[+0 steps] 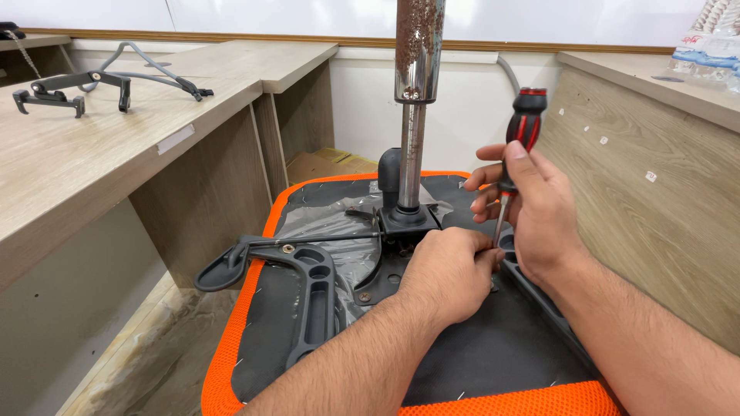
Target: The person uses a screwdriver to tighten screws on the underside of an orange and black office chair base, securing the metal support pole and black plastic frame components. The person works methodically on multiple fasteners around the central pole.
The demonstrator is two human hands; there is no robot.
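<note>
Orange mesh edges the upturned chair seat [254,339], which lies between two desks with its black underside up. One black plastic armrest bracket [308,296] already sits on the left side of it, a screw showing near its bend; the right-side bracket [539,296] seems still to be fastened. The right hand [532,212] is closed round a red-and-black screwdriver [518,146], tip down at that bracket. The left hand [447,270] is curled beside the tip; what it pinches is hidden. A rust-speckled chrome gas cylinder [416,92] rises from the black metal base plate [401,231].
</note>
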